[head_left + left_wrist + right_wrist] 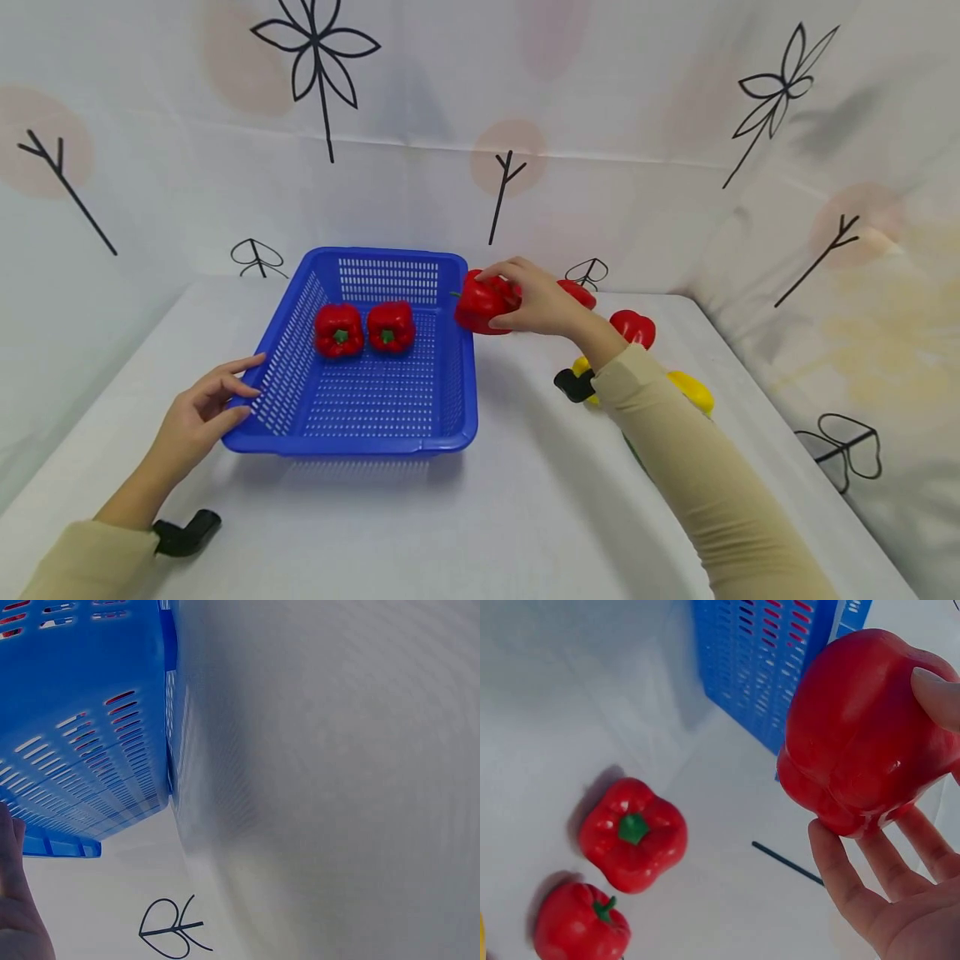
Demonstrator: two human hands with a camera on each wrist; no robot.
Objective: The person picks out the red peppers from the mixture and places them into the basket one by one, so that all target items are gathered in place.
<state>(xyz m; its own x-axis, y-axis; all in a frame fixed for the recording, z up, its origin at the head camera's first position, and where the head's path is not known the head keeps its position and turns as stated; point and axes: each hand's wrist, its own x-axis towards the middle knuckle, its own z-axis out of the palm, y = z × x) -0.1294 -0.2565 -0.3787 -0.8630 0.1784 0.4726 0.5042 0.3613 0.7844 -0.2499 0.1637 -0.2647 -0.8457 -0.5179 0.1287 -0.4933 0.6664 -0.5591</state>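
My right hand (536, 300) grips a red bell pepper (480, 304) beside the right rim of a blue plastic basket (471, 400). In the right wrist view, thumb and fingers hold this pepper (862, 727) from opposite sides, with the basket wall (742, 667) behind it. My left hand (198, 417) holds the basket's rim at the near left corner. Only part of that hand (19, 915) enters the left wrist view, against the perforated wall (90, 750). Inside the basket, two red bell peppers (339, 331) (391, 326) lie side by side, green stems facing me.
Right of the basket lie more red bell peppers (632, 328) (577, 293), partly behind my right arm. Yellow pieces (692, 392) and something green (636, 454) show around the sleeve. A white cloth with drawn flowers hangs behind the white table (510, 517).
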